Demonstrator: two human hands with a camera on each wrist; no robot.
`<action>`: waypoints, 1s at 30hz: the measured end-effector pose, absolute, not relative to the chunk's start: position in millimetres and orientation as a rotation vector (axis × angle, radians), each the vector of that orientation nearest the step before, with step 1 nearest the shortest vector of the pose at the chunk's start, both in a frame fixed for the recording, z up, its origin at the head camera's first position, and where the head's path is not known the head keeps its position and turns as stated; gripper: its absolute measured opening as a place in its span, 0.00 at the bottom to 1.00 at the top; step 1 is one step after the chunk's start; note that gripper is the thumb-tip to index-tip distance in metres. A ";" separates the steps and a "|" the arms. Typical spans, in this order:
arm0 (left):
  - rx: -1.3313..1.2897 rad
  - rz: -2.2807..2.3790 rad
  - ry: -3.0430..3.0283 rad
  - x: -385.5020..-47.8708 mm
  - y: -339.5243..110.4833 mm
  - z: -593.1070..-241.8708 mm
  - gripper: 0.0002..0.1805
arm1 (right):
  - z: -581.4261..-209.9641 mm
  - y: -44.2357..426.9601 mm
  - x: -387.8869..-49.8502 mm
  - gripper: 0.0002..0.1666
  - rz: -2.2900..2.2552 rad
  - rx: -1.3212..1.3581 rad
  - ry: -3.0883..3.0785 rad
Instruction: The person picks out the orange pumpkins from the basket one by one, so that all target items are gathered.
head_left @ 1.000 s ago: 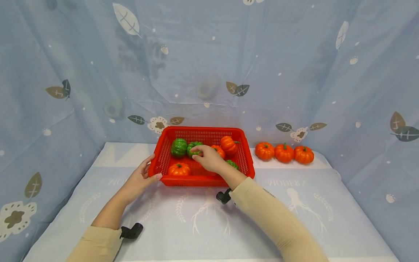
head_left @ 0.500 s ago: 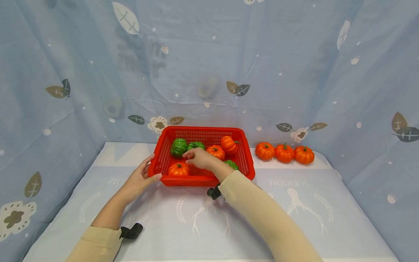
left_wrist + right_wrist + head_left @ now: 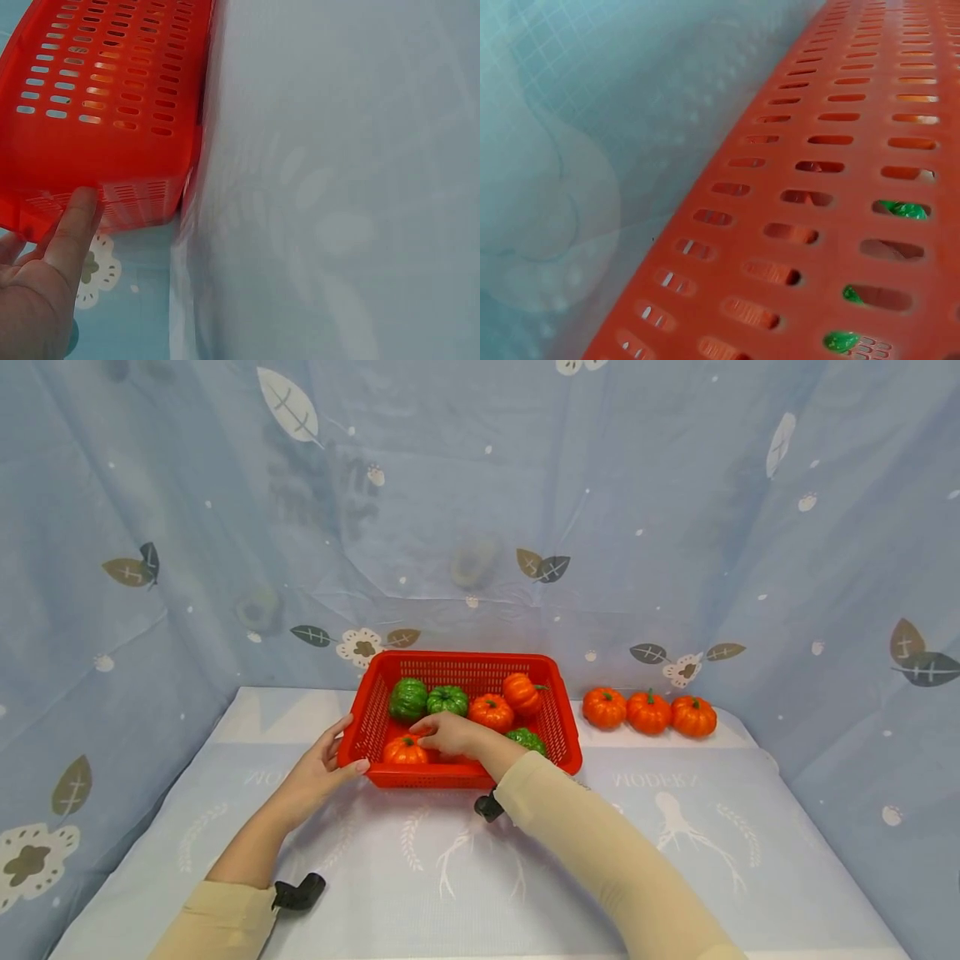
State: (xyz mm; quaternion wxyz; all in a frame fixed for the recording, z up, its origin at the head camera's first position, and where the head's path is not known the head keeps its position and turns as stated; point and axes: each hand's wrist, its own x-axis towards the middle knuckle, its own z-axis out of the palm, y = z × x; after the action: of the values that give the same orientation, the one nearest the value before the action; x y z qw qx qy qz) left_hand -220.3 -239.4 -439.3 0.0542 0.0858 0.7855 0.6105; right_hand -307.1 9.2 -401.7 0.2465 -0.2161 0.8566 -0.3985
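Observation:
A red plastic basket (image 3: 468, 774) with slotted walls stands on the table. My left hand (image 3: 311, 777) holds its front-left corner, the thumb at the rim and the fingers along the outer left wall; in the left wrist view a digit lies against the wall. My right hand (image 3: 453, 735) reaches inside, its fingertips at the back right of a small orange pumpkin (image 3: 402, 753), partly covering it. Behind are two green pumpkins (image 3: 408, 699) (image 3: 447, 700). Two more orange pumpkins (image 3: 491, 714) (image 3: 520, 693) and another green pumpkin (image 3: 527, 740) lie toward the right.
Three orange pumpkins (image 3: 648, 712) stand in a row on the table, right of the basket. A patterned blue curtain (image 3: 480, 527) hangs behind and at both sides. A pale printed cloth (image 3: 397, 885) covers the table.
My right hand has moved from the middle green pumpkin toward the front-left orange one, uncovering the green and centre orange pumpkins. The left hand stays at the basket's corner.

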 end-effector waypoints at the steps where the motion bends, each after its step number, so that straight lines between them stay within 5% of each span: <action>1: 0.262 1.857 2.383 -220.5 -239.3 -439.6 0.49 | -402.2 9.0 -307.2 0.21 -1.093 -0.588 2.336; 30: 0.259 1.850 2.400 -221.2 -239.3 -440.4 0.50 | -376.0 38.5 -294.5 0.21 -1.336 -0.589 2.442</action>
State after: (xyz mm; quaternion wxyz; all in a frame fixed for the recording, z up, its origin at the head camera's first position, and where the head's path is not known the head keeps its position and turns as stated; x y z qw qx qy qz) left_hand -221.2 -239.3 -440.4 0.0501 0.0850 0.7882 0.6074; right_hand -294.5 38.5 -376.0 0.1476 -0.2048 0.8489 -0.4643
